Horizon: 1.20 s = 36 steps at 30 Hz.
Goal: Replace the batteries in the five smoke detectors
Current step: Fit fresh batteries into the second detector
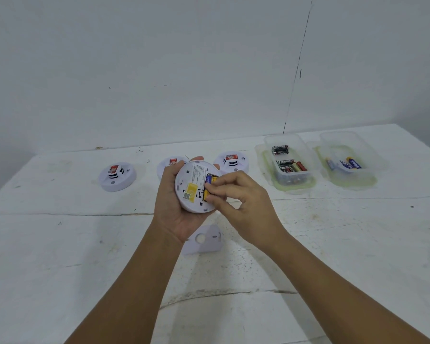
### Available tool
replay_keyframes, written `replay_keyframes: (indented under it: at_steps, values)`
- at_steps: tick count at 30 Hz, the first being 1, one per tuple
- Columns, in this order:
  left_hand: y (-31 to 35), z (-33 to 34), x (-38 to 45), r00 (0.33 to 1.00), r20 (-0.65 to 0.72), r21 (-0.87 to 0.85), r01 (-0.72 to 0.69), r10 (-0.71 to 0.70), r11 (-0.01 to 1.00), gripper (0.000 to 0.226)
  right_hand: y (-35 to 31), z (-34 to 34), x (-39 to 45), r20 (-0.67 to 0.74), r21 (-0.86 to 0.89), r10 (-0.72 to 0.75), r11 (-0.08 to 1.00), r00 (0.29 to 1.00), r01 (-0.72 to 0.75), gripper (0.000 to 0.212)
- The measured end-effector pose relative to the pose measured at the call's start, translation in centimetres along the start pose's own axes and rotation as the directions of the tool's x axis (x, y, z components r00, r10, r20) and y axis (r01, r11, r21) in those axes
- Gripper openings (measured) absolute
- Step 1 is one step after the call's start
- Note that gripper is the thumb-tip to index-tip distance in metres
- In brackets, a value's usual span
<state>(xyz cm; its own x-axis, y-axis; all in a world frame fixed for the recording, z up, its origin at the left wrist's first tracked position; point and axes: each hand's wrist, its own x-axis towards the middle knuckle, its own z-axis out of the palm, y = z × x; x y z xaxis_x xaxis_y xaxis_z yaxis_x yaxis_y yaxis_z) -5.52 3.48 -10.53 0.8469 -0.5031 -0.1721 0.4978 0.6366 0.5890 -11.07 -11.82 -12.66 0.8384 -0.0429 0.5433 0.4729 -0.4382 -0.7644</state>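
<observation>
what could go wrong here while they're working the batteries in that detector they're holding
1. The left hand holds the smoke detector in the air while the right hand pinches the yellow and blue batteries; one could pop free and drop onto the table.
2. The two tubs, the black-battery tub and the blue-battery tub, sit side by side, so old and new cells might get mixed.
3. The loose cover plate lies under the forearms and could be knocked.
</observation>
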Motion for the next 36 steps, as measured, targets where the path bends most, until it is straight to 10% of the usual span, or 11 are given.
replay_keyframes:
  at_steps: [10,16,22,27,36]
  values:
    - [-0.2,0.3,-0.3,0.998,-0.043,0.035,-0.047,0.049,0.998,0.032,-1.4,-0.8,2.0,0.094,0.198,0.55,0.807,0.83,-0.557,0.059]
    - [0.0,-0.1,-0.6,0.999,-0.033,0.074,-0.034,0.036,0.997,0.033,-1.5,-0.9,2.6,0.175,0.166,0.595,0.767,0.784,-0.62,0.067]
    - [1.2,-1.0,-1.2,0.996,-0.049,0.099,-0.064,0.069,0.993,0.034,-0.9,0.1,1.1,0.188,0.091,0.537,0.824,0.822,-0.559,0.044]
    - [2.0,-2.8,-2.0,0.988,-0.085,0.091,-0.117,0.125,0.989,0.039,0.0,0.4,-0.1,0.397,-0.315,0.345,0.922,0.85,-0.227,0.022]
    - [2.5,-3.3,-3.6,0.98,-0.15,0.084,-0.118,0.13,0.989,0.035,-0.3,2.1,-0.2,0.649,-0.539,0.33,0.835,0.686,0.108,0.063]
